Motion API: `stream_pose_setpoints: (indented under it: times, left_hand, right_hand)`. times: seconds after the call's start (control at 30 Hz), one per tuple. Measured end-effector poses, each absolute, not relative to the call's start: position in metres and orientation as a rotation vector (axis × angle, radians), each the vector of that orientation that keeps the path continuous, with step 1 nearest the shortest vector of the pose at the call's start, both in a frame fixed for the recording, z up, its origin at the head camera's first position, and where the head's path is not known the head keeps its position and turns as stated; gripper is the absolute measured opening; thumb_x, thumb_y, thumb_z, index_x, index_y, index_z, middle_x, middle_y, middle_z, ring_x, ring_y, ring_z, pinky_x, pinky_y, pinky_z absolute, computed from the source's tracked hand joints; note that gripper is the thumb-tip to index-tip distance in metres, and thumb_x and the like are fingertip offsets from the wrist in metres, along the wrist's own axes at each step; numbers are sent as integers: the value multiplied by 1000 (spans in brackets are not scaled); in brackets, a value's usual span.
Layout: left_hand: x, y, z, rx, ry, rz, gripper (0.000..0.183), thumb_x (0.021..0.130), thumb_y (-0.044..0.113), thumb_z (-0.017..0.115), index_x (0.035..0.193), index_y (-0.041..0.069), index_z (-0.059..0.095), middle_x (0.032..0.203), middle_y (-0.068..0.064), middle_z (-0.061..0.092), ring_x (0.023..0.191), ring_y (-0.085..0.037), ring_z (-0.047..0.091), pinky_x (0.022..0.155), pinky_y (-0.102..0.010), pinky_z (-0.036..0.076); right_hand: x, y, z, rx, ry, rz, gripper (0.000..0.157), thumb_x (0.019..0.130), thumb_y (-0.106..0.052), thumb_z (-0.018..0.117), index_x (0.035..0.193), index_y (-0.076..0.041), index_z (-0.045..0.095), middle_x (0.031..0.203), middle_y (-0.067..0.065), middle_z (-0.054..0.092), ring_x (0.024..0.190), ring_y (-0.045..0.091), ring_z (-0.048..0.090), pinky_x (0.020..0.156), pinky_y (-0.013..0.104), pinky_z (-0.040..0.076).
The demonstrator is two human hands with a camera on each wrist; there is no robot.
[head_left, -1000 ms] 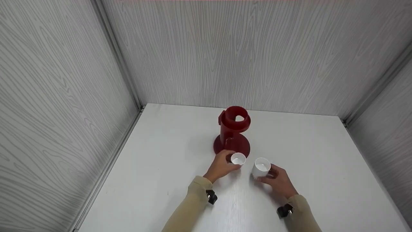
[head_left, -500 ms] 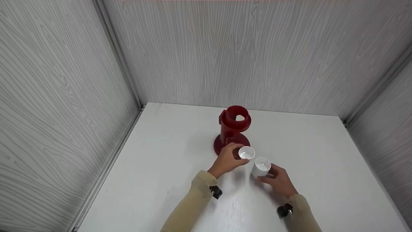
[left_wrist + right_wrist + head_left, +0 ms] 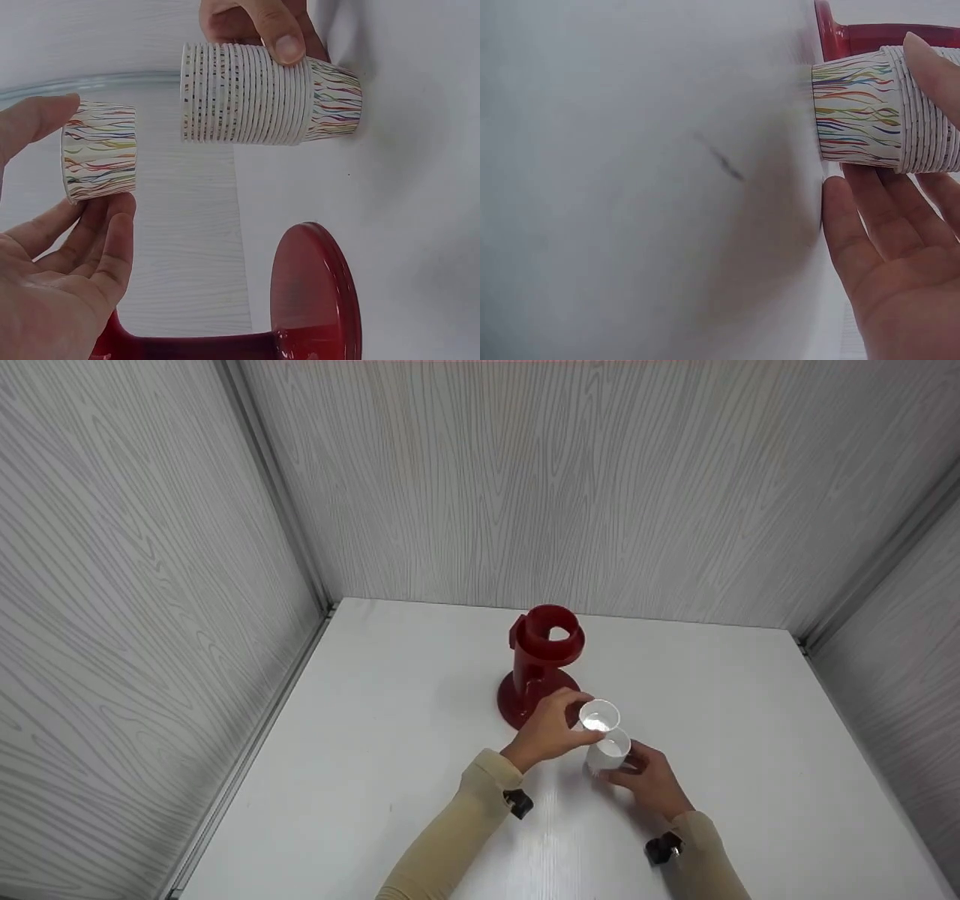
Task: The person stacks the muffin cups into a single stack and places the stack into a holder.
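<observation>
My left hand (image 3: 551, 729) pinches a single paper cup (image 3: 101, 150) between thumb and fingers. White with wavy coloured lines, it is held upright just above the mouth of a stack of nested paper cups (image 3: 247, 94), a small gap between them. The stack stands upright on the table, its lowest cup (image 3: 859, 109) showing the same coloured lines. My right hand (image 3: 652, 784) grips the stack from the right, thumb and fingers around its side. Behind my left hand stands a red holder (image 3: 536, 660) with a ring-shaped top and a round base, partly covered by that hand.
The white table (image 3: 390, 720) is bounded by a pale wood-grain panel (image 3: 540, 495) at the back and others at the sides. A dark mark (image 3: 724, 165) shows on the white surface in the right wrist view.
My left hand has carried its cup to the right and slightly away from me, from in front of the red holder's base to over the stack. My right hand and the stack stay put.
</observation>
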State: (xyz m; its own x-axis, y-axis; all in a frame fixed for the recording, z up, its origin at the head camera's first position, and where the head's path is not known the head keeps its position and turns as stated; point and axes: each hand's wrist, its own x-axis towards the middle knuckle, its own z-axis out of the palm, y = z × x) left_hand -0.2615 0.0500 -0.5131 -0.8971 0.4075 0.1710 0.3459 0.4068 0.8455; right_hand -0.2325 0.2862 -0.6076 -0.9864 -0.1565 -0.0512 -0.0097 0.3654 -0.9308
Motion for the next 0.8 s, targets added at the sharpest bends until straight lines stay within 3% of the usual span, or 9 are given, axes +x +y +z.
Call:
stream_pose_setpoints:
  times: [0.2, 0.5, 0.67, 0.8]
  left_hand:
    - [-260, 59, -510, 741, 2558, 1511, 55, 86, 32, 85, 134, 13, 65, 118, -1, 66, 112, -27, 64, 95, -22, 55]
    - [-259, 66, -514, 786, 2553, 1470, 53, 85, 31, 86, 132, 13, 67, 120, 1, 69, 105, -7, 61, 94, -20, 55]
    - [-260, 70, -518, 791, 2580, 1425, 53, 84, 31, 87, 131, 13, 68, 120, 1, 69, 106, -4, 60, 97, -20, 53]
    - [-261, 72, -522, 778, 2594, 1369, 55, 84, 32, 87, 132, 12, 67, 122, 1, 68, 112, -9, 61, 100, -22, 53]
  right_hand:
    - [-232, 286, -607, -163, 2495, -1683, 65, 81, -22, 90, 139, -13, 63, 133, 9, 71, 119, 17, 69, 99, 27, 58]
    - [-232, 287, -609, -224, 2481, -1713, 65, 80, -22, 90, 139, -16, 63, 133, 7, 70, 115, 10, 70, 96, 24, 57]
    - [-232, 288, -609, -247, 2487, -1722, 64, 79, -21, 90, 137, -18, 64, 134, 5, 70, 114, 10, 70, 97, 25, 58]
    - [-232, 288, -610, -252, 2465, -1753, 65, 78, -18, 91, 137, -17, 65, 135, 6, 69, 115, 12, 71, 97, 28, 59]
